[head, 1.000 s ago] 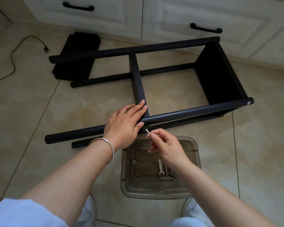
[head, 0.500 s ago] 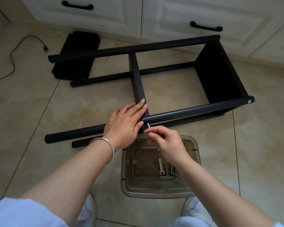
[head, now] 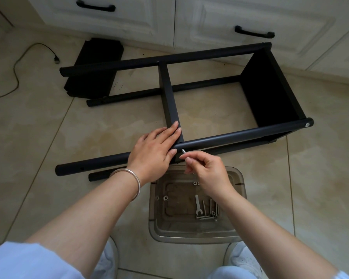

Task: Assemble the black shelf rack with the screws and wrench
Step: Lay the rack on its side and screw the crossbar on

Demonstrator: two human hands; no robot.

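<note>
flatly, left hand (head: 153, 150) presses the rack (head: 230, 137); right hand (head: 207, 170) pinches a screw (head: 183, 151).

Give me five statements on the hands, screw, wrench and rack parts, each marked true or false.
1. The right hand pinches a screw at the front pole. True.
2. The left hand holds the wrench. False: it rests flat on the pole and middle shelf panel; the wrench lies in the clear tray.
3. Spare screws lie in the tray. True.
4. The rack stands upright. False: it lies on its side.
5. A loose black panel lies near the cabinets. True.
</note>
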